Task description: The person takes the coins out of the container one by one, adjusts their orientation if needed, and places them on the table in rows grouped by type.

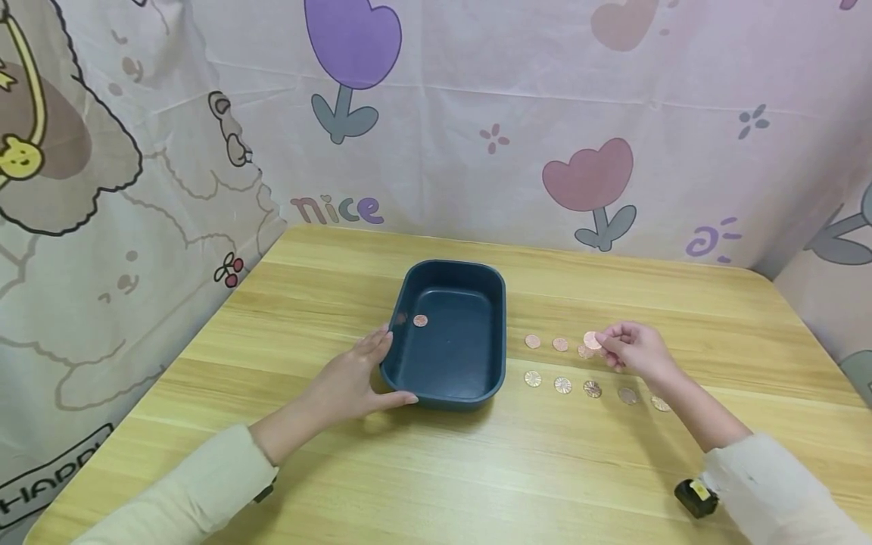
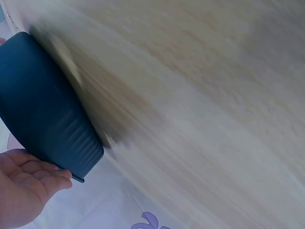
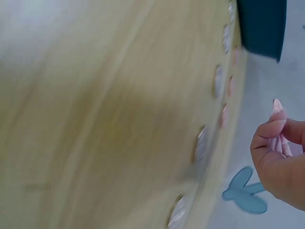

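Observation:
My left hand (image 1: 347,376) grips the near-left corner of a dark blue rectangular plastic bin (image 1: 502,341), its thumb along the near rim and its fingers at the left side. One copper-coloured coin (image 1: 420,321) lies inside the bin, by the left wall. Between thumb and fingertips, my right hand (image 1: 639,350) pinches another round coin (image 1: 591,341), held up above the table to the right of the bin. That pinched coin (image 3: 277,105) stands on edge in the right wrist view. Under it, a coin (image 1: 584,352) on the table is partly hidden.
Right of the bin, coins lie in two rows: copper-coloured ones (image 1: 560,344) at the back and several silvery ones (image 1: 562,385) in front. The wood-grain table (image 1: 286,303) ends at a patterned cloth backdrop (image 1: 450,182) behind and at the sides.

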Action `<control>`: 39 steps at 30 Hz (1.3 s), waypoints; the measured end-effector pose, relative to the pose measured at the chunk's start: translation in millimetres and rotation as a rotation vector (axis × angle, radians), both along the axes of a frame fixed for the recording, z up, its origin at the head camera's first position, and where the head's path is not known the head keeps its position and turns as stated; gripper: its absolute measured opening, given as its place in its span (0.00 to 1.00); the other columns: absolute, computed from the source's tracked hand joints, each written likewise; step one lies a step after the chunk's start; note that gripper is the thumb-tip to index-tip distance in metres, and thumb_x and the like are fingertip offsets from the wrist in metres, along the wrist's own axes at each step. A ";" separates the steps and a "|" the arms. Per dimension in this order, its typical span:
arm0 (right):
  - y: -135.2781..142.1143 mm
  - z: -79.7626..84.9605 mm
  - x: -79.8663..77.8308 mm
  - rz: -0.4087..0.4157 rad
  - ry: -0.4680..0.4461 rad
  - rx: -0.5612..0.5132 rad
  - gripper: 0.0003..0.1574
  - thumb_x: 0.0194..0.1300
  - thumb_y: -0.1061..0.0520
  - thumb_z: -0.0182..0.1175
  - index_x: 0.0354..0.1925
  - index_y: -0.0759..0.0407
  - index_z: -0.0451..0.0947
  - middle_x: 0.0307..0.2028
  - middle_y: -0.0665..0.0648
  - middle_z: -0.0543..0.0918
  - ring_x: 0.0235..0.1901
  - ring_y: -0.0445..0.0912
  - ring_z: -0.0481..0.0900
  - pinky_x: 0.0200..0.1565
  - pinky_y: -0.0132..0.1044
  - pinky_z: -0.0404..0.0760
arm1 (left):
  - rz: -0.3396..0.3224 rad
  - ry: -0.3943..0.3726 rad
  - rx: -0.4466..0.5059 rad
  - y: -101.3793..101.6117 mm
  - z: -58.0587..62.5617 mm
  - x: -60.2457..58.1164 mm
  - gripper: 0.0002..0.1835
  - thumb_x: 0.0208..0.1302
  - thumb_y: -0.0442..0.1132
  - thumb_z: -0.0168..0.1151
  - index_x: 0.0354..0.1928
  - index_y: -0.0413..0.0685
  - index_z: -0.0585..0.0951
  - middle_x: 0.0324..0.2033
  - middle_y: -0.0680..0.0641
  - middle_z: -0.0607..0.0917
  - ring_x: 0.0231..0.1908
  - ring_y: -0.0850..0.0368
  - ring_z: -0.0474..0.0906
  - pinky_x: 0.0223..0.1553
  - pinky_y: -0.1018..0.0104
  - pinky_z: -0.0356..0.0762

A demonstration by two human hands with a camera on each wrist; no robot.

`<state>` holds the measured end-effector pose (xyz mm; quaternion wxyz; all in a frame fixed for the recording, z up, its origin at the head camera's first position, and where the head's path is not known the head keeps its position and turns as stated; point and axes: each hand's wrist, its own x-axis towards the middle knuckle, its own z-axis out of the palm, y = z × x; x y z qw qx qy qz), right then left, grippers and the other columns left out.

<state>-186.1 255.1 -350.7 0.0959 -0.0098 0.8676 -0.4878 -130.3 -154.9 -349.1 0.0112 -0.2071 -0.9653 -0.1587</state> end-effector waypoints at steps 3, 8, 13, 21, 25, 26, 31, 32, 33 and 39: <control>10.6 -5.2 -1.7 -0.006 -0.026 0.010 0.13 0.68 0.58 0.51 0.38 0.70 0.69 0.23 0.48 0.77 0.20 0.34 0.71 0.24 0.26 0.75 | 0.000 -0.001 -0.004 0.1 0.8 0.3 0.53 0.48 0.67 0.63 0.65 0.32 0.62 0.68 0.36 0.59 0.66 0.37 0.60 0.60 0.44 0.67; 25.7 -13.9 -6.5 -0.023 -0.041 0.058 0.13 0.68 0.57 0.51 0.38 0.70 0.70 0.22 0.47 0.76 0.18 0.34 0.70 0.21 0.26 0.73 | 0.000 -0.003 -0.009 0.3 1.5 0.8 0.53 0.48 0.67 0.63 0.65 0.32 0.62 0.68 0.36 0.59 0.66 0.37 0.60 0.60 0.45 0.67; 34.6 -18.2 -10.0 -0.015 -0.065 0.131 0.14 0.68 0.58 0.50 0.38 0.71 0.72 0.21 0.47 0.76 0.18 0.34 0.69 0.21 0.26 0.73 | 0.006 0.002 -0.007 0.1 1.3 0.9 0.53 0.47 0.67 0.63 0.65 0.32 0.62 0.68 0.36 0.59 0.65 0.37 0.60 0.59 0.45 0.68; 44.4 -22.7 -9.5 -0.002 -0.135 0.203 0.11 0.66 0.60 0.51 0.31 0.68 0.72 0.18 0.47 0.75 0.14 0.34 0.65 0.16 0.23 0.66 | 0.010 0.008 -0.008 0.4 0.1 0.7 0.53 0.47 0.67 0.63 0.65 0.32 0.63 0.68 0.36 0.60 0.65 0.37 0.61 0.58 0.45 0.70; 45.4 -24.1 -11.2 -0.020 -0.153 0.235 0.10 0.66 0.60 0.51 0.31 0.68 0.72 0.18 0.48 0.75 0.15 0.35 0.66 0.17 0.24 0.65 | 0.007 0.011 -0.006 0.3 -0.5 0.3 0.53 0.47 0.67 0.63 0.65 0.32 0.63 0.68 0.36 0.60 0.65 0.37 0.61 0.58 0.45 0.69; 45.1 -24.1 -11.6 -0.029 -0.157 0.240 0.10 0.65 0.60 0.52 0.31 0.68 0.72 0.18 0.48 0.75 0.15 0.35 0.66 0.17 0.24 0.66 | 0.007 0.011 -0.005 0.1 -0.6 0.2 0.53 0.47 0.67 0.63 0.65 0.32 0.63 0.68 0.36 0.60 0.65 0.37 0.61 0.58 0.45 0.69; 43.5 -24.2 -13.3 -0.053 -0.166 0.263 0.09 0.65 0.62 0.52 0.33 0.69 0.71 0.17 0.48 0.76 0.15 0.36 0.66 0.17 0.26 0.66 | 0.004 0.019 0.003 -0.3 -1.0 0.0 0.54 0.47 0.67 0.63 0.65 0.32 0.63 0.68 0.36 0.60 0.65 0.37 0.61 0.59 0.45 0.69; 43.3 -24.1 -13.3 -0.054 -0.162 0.270 0.09 0.65 0.62 0.52 0.33 0.70 0.71 0.17 0.48 0.76 0.15 0.36 0.66 0.18 0.26 0.67 | 0.004 0.021 0.004 -0.4 -1.0 0.2 0.54 0.47 0.67 0.63 0.65 0.32 0.63 0.68 0.36 0.60 0.65 0.37 0.61 0.59 0.45 0.69; 43.1 -23.9 -13.1 -0.057 -0.159 0.277 0.09 0.65 0.61 0.53 0.33 0.69 0.71 0.17 0.48 0.76 0.15 0.36 0.66 0.18 0.26 0.66 | 0.004 0.022 0.006 -0.4 -0.9 0.2 0.54 0.47 0.67 0.63 0.65 0.32 0.63 0.68 0.36 0.60 0.65 0.37 0.61 0.59 0.45 0.68; 40.1 -20.6 -8.8 -0.055 -0.066 0.322 0.12 0.65 0.59 0.52 0.34 0.71 0.72 0.20 0.51 0.78 0.20 0.40 0.70 0.20 0.28 0.70 | 0.001 0.014 0.007 -0.5 -0.9 0.6 0.54 0.47 0.67 0.63 0.65 0.32 0.63 0.68 0.37 0.60 0.66 0.38 0.60 0.60 0.45 0.68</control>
